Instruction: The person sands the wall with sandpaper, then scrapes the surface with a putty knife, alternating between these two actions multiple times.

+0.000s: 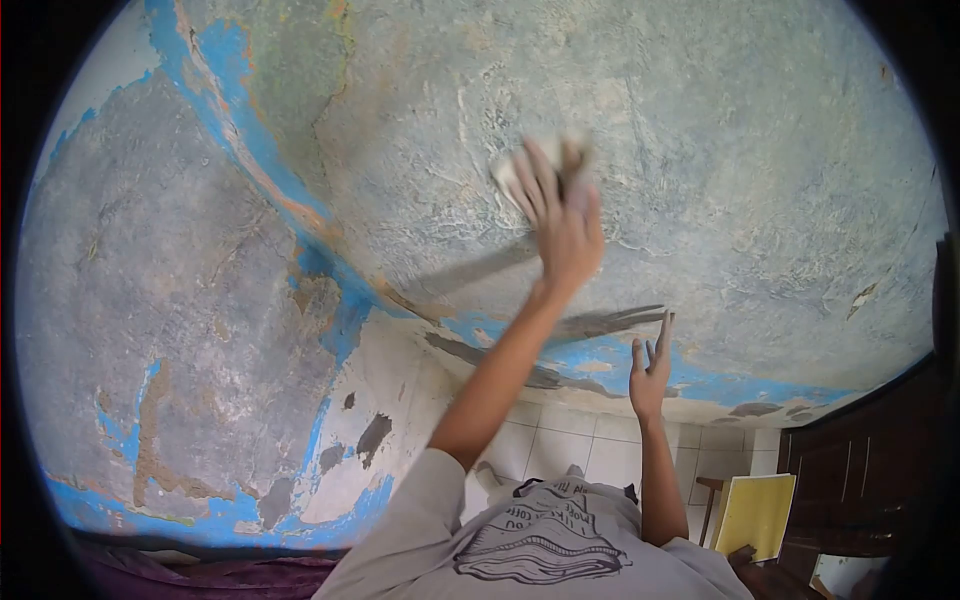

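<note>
My left hand (568,225) is raised against the rough grey-green wall (780,160), its fingers spread over a pale flat piece of sheet (512,192) like folded sandpaper. Motion blurs the fingertips and the sheet, which lies pressed between hand and wall. White, scraped-looking streaks mark the plaster around it. Lower and to the right, my right hand (650,380) holds nothing. Its fingers point upward and apart, with the longest fingertip right at the wall surface above a blue paint strip.
Peeling blue paint (230,110) runs down the wall corner. A yellow panel (757,515) stands at lower right beside dark wooden furniture (850,470). White floor tiles (560,455) lie below, and purple cloth (200,575) is at lower left.
</note>
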{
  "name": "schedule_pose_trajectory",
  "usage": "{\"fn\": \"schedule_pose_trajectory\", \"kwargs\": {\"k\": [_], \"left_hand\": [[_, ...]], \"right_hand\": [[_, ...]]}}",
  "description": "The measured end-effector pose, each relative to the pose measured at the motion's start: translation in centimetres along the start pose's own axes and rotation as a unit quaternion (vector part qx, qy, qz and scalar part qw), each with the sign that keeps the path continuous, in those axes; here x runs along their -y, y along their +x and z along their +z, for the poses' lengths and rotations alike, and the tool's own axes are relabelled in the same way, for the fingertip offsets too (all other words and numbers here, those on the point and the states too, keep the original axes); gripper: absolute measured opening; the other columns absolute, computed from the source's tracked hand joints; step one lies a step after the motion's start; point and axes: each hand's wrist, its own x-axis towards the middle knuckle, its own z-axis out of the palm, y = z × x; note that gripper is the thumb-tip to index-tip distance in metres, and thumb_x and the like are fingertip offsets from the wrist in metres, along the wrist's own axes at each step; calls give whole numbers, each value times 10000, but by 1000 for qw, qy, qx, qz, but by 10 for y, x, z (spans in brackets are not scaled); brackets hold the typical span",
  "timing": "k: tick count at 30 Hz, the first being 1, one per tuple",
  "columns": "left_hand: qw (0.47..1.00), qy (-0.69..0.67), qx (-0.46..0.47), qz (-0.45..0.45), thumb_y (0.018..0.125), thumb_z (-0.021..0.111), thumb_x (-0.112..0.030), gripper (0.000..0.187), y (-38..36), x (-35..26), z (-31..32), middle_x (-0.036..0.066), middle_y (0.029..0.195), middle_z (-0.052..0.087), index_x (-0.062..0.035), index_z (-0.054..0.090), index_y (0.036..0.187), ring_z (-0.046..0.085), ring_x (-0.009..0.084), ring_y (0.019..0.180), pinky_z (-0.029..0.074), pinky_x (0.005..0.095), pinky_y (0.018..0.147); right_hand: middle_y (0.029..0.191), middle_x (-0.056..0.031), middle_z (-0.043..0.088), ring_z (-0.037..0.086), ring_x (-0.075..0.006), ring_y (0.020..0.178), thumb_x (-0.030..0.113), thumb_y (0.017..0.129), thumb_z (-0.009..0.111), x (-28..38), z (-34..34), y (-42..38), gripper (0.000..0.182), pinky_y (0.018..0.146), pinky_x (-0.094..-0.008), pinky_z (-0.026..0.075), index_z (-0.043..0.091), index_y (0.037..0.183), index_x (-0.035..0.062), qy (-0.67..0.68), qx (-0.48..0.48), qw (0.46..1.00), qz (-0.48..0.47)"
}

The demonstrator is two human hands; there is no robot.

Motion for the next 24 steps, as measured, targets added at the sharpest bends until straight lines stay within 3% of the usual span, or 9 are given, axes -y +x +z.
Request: {"fn": "schedule_pose_trajectory", "kwargs": {"k": [2,5,8,11,13,15,18,20,24], "left_hand": [[997,-46,-59,5,1086,279,-412,550,58,-4,-31,255,1659,-47,-160,348,1570,-74,492,1513,-61,689,1166],[995,-63,-71,23,1089,277,-411,574,94,-2,-53,247,1663,-44,-105,328,1572,-66,474,1521,-54,684,1165],[1000,3,-20,22,1086,302,-359,553,51,7,-40,277,1653,-60,-67,353,1553,-83,489,1515,-57,685,1159],[997,6,68,-30,1079,310,-341,538,-55,21,11,337,1625,-88,-60,381,1532,-111,528,1496,-74,692,1152],[994,15,108,-19,1077,305,-354,542,-56,16,9,346,1620,-90,-67,385,1529,-114,534,1493,-76,696,1149],[997,34,72,-12,1077,299,-368,546,-27,21,-3,334,1628,-75,-73,386,1529,-105,529,1497,-71,700,1148],[999,-12,-44,27,1085,251,-408,572,78,12,-56,277,1653,-13,-113,339,1567,-49,491,1516,-55,677,1173],[997,-5,-61,55,1087,251,-407,571,121,15,-76,271,1655,-14,-139,292,1589,-46,482,1519,-54,668,1179],[997,24,-27,73,1088,300,-369,549,88,24,-68,273,1655,1,-153,292,1592,-26,496,1516,-34,684,1172]], "right_hand": [[1663,-201,148,167,-361,1529,98,1033,486,-2,-3,5,651,1183,-535,303,174,1604,58,8,-9,1000,16],[1660,-178,185,161,-327,1534,71,1036,498,-28,4,-6,650,1192,-497,304,188,1607,79,35,-30,999,20],[1669,-171,157,157,-339,1534,40,1029,492,-35,6,-25,657,1192,-470,305,177,1605,64,49,-17,997,52],[1661,-189,174,174,-349,1530,26,1013,492,-41,7,-42,661,1178,-499,318,188,1599,49,70,-16,993,91],[1656,-198,188,187,-351,1527,22,1006,494,-37,5,-42,660,1170,-516,326,199,1596,43,77,-26,992,95],[1653,-199,197,196,-349,1525,20,1006,495,-31,0,-44,654,1167,-518,329,210,1594,46,82,-28,993,86],[1648,-191,220,213,-338,1523,22,1008,500,-34,-2,-43,636,1165,-510,335,235,1587,44,93,-46,989,107],[1644,-184,237,235,-332,1518,23,1011,498,-36,5,-41,625,1172,-486,330,245,1582,36,98,-54,985,132],[1637,-178,256,269,-328,1506,32,1018,492,-61,22,-54,606,1188,-441,309,252,1575,15,156,-51,975,149]]}}
